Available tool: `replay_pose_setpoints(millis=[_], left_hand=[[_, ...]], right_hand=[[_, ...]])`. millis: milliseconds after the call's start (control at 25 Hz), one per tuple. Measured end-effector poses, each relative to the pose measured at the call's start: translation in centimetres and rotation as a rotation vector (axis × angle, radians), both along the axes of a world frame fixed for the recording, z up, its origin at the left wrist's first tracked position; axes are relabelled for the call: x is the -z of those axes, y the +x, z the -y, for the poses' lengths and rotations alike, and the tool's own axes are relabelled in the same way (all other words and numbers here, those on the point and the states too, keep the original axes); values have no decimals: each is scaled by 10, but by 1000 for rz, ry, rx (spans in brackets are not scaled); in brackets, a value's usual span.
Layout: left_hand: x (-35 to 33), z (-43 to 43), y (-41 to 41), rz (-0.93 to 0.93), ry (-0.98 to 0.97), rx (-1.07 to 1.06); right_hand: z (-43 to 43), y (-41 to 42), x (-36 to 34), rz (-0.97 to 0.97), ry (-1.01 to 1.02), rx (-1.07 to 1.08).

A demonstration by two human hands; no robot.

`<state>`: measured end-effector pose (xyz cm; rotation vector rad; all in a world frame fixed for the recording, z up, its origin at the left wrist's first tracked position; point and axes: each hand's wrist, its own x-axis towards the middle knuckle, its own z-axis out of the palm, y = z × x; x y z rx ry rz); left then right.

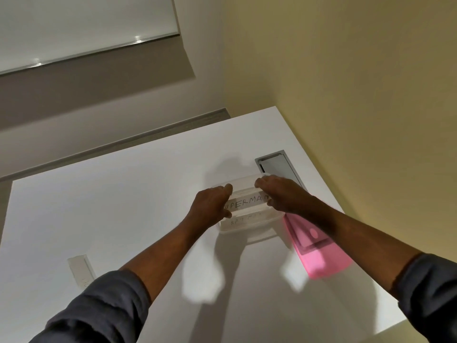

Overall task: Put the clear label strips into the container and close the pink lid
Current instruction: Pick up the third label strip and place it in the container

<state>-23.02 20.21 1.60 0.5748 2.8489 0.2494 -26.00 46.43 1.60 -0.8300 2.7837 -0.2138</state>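
Observation:
A clear plastic container point(249, 230) stands on the white table point(123, 206), right of centre. Over its open top I hold a clear label strip point(247, 203) with "SUPERMAN" written on it. My left hand point(212, 206) pinches the strip's left end and my right hand point(279, 194) grips its right end. A second strip reading "BATMAN" point(243, 222) shows faintly lower down, inside the container. The pink lid point(319, 246) lies flat on the table to the right of the container, partly under my right forearm. Another clear strip point(80, 269) lies on the table at the near left.
A grey cable hatch point(279, 167) is set into the table just behind the container. The table's right edge runs close by the pink lid, with yellowish floor point(371, 95) beyond. A wall and a whiteboard point(81, 23) stand behind the table.

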Motion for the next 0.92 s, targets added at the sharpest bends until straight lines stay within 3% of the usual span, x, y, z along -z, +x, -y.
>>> replay_pose_setpoints(millis=[600, 920], left_hand=[[50, -18, -40, 77, -73, -46], [70, -17, -44, 104, -101, -28]], right_hand=[[8, -22, 50, -126, 159, -47], [14, -26, 73, -88, 225, -48]])
